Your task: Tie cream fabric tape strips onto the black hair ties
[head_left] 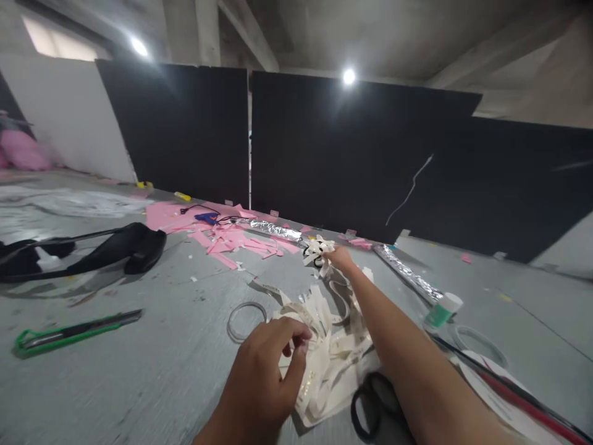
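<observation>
My right hand (pixel 340 258) is stretched far forward and closed on a small white ribbon bow (pixel 317 252) near the far strip of silver foil (pixel 278 230). My left hand (pixel 269 374) hovers close to me over a heap of cream paper strips (pixel 331 352), fingers curled in a pinch; what they hold, if anything, I cannot make out. Black-handled scissors (pixel 370 405) lie under my right forearm.
A green utility knife (pixel 69 332) lies at the left, a black bag (pixel 120 247) behind it. Pink paper scraps (pixel 231 238) and a blue glue gun (pixel 207 217) sit farther back. A clear tape ring (pixel 245 320), a green-and-white bottle (pixel 442 311) and black panels (pixel 324 154) are also there.
</observation>
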Demonstrator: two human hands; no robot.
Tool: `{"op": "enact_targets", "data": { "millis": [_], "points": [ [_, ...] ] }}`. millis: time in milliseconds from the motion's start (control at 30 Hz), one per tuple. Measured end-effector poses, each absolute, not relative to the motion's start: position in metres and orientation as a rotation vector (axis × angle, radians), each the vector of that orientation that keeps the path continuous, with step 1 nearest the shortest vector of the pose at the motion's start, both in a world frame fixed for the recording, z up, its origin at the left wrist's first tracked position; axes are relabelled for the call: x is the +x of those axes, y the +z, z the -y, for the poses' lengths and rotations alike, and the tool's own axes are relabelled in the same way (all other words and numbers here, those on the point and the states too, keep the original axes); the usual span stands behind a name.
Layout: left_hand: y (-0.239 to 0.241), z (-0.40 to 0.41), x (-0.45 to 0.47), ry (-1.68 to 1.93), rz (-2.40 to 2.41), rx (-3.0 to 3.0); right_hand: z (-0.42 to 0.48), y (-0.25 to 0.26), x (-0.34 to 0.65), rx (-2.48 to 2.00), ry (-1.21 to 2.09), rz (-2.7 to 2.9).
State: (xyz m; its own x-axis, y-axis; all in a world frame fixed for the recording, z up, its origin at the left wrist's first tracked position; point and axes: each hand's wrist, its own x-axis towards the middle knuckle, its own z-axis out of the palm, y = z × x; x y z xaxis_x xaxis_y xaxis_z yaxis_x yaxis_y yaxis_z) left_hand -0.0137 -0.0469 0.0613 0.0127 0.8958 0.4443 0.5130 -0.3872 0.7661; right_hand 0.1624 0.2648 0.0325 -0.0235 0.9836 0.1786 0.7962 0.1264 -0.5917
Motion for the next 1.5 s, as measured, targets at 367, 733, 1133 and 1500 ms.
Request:
{"op": "enact_targets", "data": {
  "millis": [367, 733, 1133, 1500],
  "points": [
    [0.052, 0.038, -0.012, 1.021, -1.401, 2.153, -0.288, 0.022, 0.178, -1.842, 0.218, 1.948],
    [0.039, 0.046, 0.005, 0.884, -1.259, 2.215, -0.161, 0.091, 0.217, -1.719, 0.16, 1.901],
    [0.055, 0.049, 0.023, 0.935, -1.478, 2.377, -0.008, 0.078, 0.271, -1.532, 0.332, 2.027],
    [0.033, 0.015, 0.002, 1.045, -1.506, 2.375, 0.002, 0.024, 0.226, -1.294, -0.033, 2.322]
  ]
}}
